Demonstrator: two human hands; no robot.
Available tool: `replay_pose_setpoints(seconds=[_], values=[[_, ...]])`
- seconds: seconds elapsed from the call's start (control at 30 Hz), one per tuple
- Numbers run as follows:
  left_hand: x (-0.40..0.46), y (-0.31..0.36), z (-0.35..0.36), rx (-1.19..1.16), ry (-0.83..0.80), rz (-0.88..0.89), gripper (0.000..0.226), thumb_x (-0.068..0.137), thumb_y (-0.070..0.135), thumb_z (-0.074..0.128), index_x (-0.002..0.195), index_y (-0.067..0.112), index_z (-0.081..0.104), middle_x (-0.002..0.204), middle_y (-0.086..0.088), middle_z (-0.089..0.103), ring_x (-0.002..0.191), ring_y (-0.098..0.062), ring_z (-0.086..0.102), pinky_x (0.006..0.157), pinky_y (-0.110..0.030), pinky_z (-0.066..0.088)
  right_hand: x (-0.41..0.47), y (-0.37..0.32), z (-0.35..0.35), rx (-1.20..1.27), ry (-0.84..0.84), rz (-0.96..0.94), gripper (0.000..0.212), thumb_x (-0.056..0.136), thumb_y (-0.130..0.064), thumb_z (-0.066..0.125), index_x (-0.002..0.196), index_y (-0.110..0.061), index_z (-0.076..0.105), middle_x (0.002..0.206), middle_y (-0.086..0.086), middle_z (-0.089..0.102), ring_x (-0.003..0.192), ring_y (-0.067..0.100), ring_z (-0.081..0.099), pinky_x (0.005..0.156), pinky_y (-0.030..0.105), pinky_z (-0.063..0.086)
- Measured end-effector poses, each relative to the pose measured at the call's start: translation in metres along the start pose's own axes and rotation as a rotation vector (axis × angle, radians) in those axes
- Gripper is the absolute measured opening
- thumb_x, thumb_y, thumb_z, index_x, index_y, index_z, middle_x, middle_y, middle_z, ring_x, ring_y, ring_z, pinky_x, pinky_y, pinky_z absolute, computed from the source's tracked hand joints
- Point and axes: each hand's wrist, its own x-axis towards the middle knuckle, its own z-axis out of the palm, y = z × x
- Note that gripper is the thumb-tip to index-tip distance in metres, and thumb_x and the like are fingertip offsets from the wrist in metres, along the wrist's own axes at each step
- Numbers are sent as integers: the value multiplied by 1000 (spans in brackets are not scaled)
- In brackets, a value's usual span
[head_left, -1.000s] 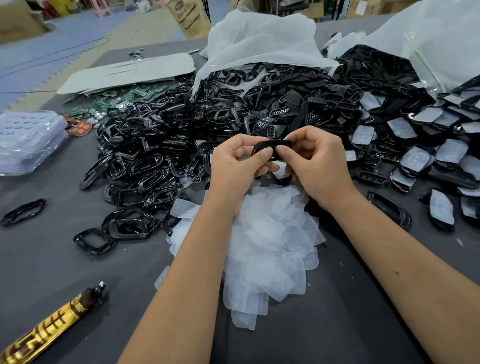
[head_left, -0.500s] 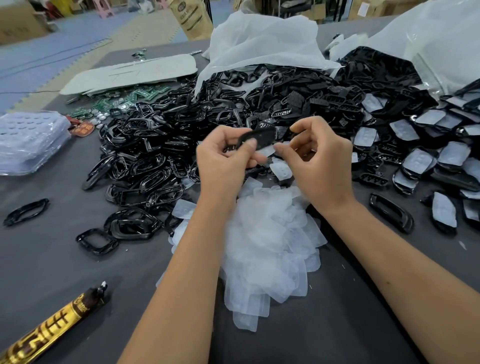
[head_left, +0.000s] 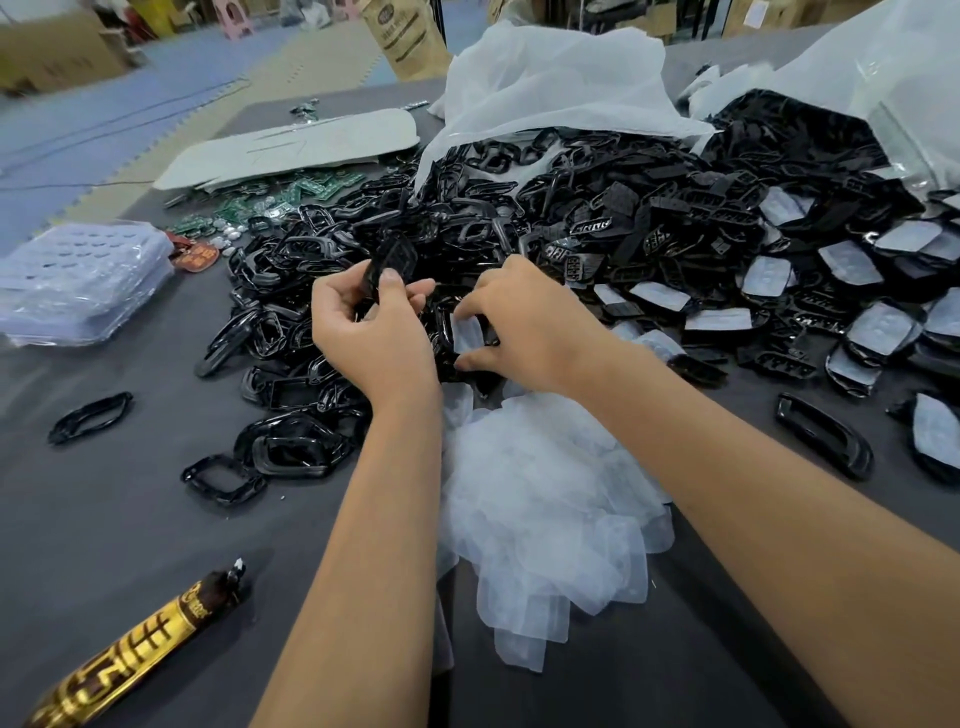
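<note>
Two grasps at once over the table (head_left: 104, 519), seen from the head camera: grips a black plastic shell (head_left: 390, 262) upright in the curled left hand (head_left: 371, 338), just above the heap of black parts (head_left: 571, 218); pinches a clear film piece (head_left: 467, 332) with the right hand (head_left: 530, 332), beside the film pile (head_left: 545, 509).

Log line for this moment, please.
left hand: grips black plastic shell | right hand: pinches clear film | film pile: between forearms

Glossy black plastic is shown by the frames (head_left: 291, 452); thin translucent matt film (head_left: 545, 514) is heaped on grey cloth-like table (head_left: 104, 519).
</note>
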Motion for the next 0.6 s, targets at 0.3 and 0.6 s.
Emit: replay_pose_setpoints(seconds=[0.3, 0.6], values=[[-9, -3, 6, 38, -146, 38, 14, 95, -3, 62, 94, 11, 58, 98, -16, 67, 68, -27, 77, 62, -26, 54, -14, 13, -2, 252, 131, -2, 17, 88, -29, 81, 90, -12, 79, 93, 3, 73, 89, 23, 65, 85, 39, 50], [-14, -12, 7, 275, -243, -11, 14, 93, -2, 63, 97, 11, 62, 98, -10, 68, 64, -19, 77, 72, -38, 65, -45, 39, -13, 706, 306, 257, 19, 92, -26, 79, 78, -16, 71, 72, -1, 73, 66, 16, 67, 65, 22, 53]])
